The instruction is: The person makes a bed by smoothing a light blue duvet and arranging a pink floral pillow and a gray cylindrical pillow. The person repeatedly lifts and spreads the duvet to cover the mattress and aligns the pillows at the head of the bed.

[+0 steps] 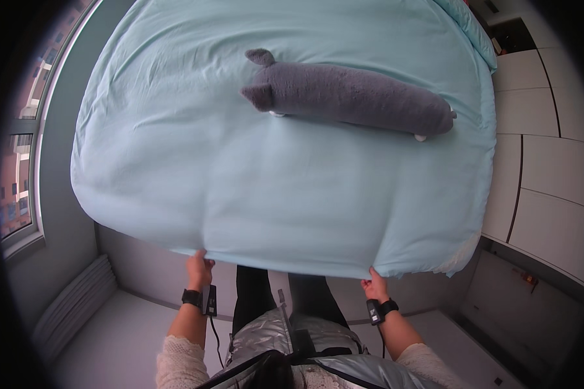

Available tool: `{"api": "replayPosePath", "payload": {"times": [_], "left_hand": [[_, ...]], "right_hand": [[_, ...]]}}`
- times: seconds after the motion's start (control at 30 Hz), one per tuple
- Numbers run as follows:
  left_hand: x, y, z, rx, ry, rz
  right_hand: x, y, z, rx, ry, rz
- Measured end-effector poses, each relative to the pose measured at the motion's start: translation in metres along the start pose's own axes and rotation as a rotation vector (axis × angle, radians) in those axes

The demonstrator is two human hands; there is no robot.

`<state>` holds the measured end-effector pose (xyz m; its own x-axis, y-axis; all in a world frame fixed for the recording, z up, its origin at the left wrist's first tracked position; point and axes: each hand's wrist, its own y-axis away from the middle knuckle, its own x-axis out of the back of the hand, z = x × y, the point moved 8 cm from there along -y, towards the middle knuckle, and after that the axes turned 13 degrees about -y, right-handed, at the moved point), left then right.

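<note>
A pale blue-green quilt [292, 188] covers the bed and reaches over its near edge. My left hand [200, 269] grips the quilt's near edge left of the middle, its fingers closed on the cloth. Farther right along the same edge, my right hand [375, 285] pinches the fabric too. Between the hands the edge is drawn fairly straight, and shallow creases run up from each grip. On top of the quilt, toward the far side, lies a long grey plush toy [357, 97] with two ears at its left end.
To the left is a window [23, 175] in a pale wall. White cabinets [545, 162] line the right side. A ribbed pale object [74, 305] leans against the wall at lower left. Both wrists carry black straps with small devices, and cables hang from them.
</note>
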<state>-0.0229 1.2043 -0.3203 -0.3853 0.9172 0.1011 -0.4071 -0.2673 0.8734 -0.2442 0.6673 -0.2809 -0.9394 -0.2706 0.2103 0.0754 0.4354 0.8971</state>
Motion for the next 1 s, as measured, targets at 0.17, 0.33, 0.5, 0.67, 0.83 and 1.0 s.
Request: {"api": "replayPosePath", "payload": {"times": [0.17, 0.33, 0.5, 0.67, 0.83, 1.0], "left_hand": [[0.016, -0.001, -0.035, 0.136, -0.074, 0.092], [-0.004, -0.024, -0.053, 0.222, 0.185, -0.139], [-0.022, -0.009, -0.066, 0.214, 0.149, -0.298], [-0.048, 0.014, -0.038, 0.171, 0.413, -0.462], [-0.058, 0.043, -0.012, 0.221, 0.552, -0.309], [-0.070, 0.084, 0.030, 0.137, 0.503, -0.342]], "right_hand": [[-0.001, -0.023, 0.015, -0.122, -0.141, -0.016], [-0.004, -0.028, 0.027, -0.347, -0.330, -0.076], [0.003, -0.021, 0.042, -0.270, -0.477, -0.010], [-0.033, -0.021, 0.030, -0.228, -0.551, -0.334], [-0.033, -0.001, 0.012, -0.157, -0.630, -0.431], [-0.056, 0.047, -0.013, -0.127, -0.686, -0.484]]}}
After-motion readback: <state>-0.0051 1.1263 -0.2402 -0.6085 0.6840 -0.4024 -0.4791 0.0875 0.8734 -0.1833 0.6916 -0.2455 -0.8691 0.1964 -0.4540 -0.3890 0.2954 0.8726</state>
